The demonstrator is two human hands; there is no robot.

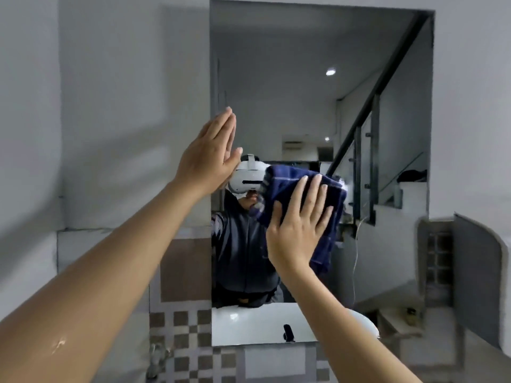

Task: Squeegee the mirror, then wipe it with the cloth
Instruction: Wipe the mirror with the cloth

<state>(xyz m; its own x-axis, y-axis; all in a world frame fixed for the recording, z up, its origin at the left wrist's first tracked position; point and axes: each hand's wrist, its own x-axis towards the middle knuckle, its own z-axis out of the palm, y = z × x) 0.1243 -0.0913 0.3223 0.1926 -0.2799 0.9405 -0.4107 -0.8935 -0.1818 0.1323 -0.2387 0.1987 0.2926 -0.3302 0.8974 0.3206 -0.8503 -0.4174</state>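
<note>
Tall frameless wall mirror [304,92]; dark blue checked cloth [318,217], bunched, flat against its middle.

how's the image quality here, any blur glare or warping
Head view: soft all over, with smeary blur on the wall and the tiles; wide-angle bending toward the edges; dim, grey light; small bright ceiling-light reflections in the mirror; the left hand, the right hand and the blue cloth stay fairly readable.

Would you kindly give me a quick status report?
Right hand flat, pressing dark blue checked cloth on wall mirror. Left hand open at mirror's left edge. No squeegee visible.
</note>
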